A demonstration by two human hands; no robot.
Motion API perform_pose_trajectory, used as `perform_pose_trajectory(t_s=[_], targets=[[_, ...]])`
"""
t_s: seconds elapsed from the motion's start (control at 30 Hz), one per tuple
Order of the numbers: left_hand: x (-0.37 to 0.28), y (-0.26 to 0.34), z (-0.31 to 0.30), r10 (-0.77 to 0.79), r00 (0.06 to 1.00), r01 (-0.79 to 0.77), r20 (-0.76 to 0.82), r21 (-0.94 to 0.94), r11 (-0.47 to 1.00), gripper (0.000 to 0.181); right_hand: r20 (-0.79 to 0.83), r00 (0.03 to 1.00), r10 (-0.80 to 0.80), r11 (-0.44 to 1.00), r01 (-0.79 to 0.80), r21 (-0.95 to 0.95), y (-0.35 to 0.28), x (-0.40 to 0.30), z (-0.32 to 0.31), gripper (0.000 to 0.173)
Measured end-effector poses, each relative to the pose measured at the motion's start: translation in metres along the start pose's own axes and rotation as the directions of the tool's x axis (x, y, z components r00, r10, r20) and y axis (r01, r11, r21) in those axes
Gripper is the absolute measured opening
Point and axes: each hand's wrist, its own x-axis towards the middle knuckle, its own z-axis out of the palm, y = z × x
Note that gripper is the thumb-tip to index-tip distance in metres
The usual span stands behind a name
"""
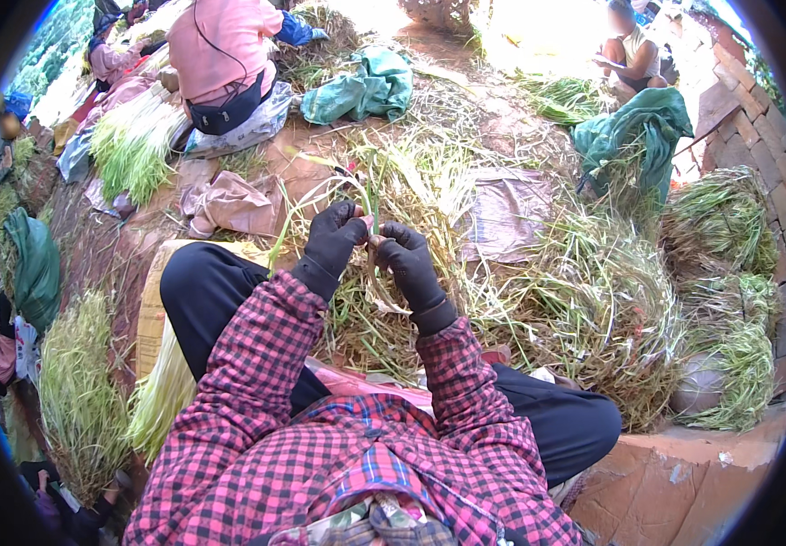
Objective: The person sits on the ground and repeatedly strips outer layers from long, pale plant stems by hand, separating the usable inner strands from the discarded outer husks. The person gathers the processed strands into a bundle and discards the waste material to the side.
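My left hand (pixel 335 240) and my right hand (pixel 406 263) wear black gloves, with some bare fingertips showing. They meet in front of my crossed legs. Pinched between the fingers of both is a thin green stalk (pixel 374 194) with long leaves, pointing up and away from me. A pale, limp strip of leaf (pixel 383 293) hangs below, beside my right hand. Under both hands spreads a heap of loose leaves and dry trimmings (pixel 358 327). The fingers hide the lower end of the stalk.
By my left knee lies a bundle of pale stalks (pixel 164 389) on a yellow sack (pixel 154 300). A large pile of trimmings (pixel 591 321) is at the right. Ahead are green sacks (pixel 358 89) and a seated person in pink (pixel 219 48); another person (pixel 635 54) sits far right.
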Motion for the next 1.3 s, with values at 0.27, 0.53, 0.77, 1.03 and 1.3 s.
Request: perform_pose_trajectory(t_s=[0.27, 0.53, 0.77, 1.03, 1.3], targets=[[0.013, -0.025, 0.001, 0.113, 0.988, -0.068, -0.104, 0.364, 0.929, 0.016, 0.039, 0.999, 0.012, 1.000, -0.013, 0.014, 0.032, 0.009, -0.012, 0.007], [0.026, -0.035, 0.012, 0.107, 0.994, -0.086, -0.029, 0.412, 0.907, 0.015, -0.086, 0.986, 0.141, 0.942, -0.107, 0.319, 0.053, 0.015, -0.034, 0.015], [0.034, -0.028, 0.009, 0.052, 0.992, -0.011, -0.117, 0.322, 0.947, 0.010, -0.130, 0.991, -0.021, 1.000, 0.019, -0.022, 0.059, 0.009, -0.017, 0.020], [0.042, 0.007, -0.019, 0.297, 0.939, -0.196, -0.176, 0.435, 0.879, 0.009, 0.173, 0.972, -0.159, 0.671, 0.235, -0.703, 0.125, -0.019, 0.012, 0.021], [0.029, 0.040, -0.033, 0.352, 0.906, -0.240, -0.236, 0.396, 0.886, 0.010, 0.097, 0.959, 0.267, 0.404, -0.020, -0.915, 0.181, -0.039, -0.003, 0.023]])
